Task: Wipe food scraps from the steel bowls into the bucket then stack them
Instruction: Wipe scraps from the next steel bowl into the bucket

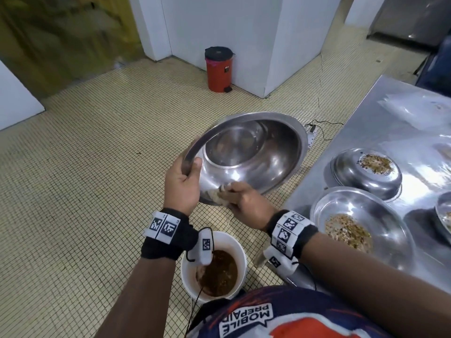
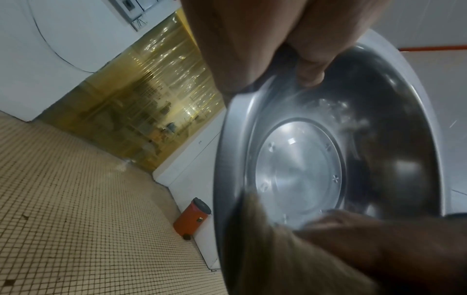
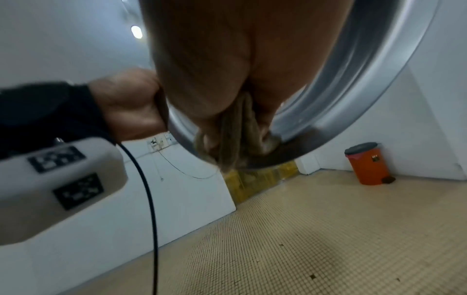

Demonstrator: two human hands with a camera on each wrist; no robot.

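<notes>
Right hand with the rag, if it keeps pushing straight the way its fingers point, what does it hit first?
The right hand grips a beige crumpled rag already pressed against the lower inner wall of the tilted round steel bowl, so it would probably meet that wall at once.

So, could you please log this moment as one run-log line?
left hand grips rim of tilted round steel bowl | right hand wipes it with beige cloth | above white bucket
</notes>
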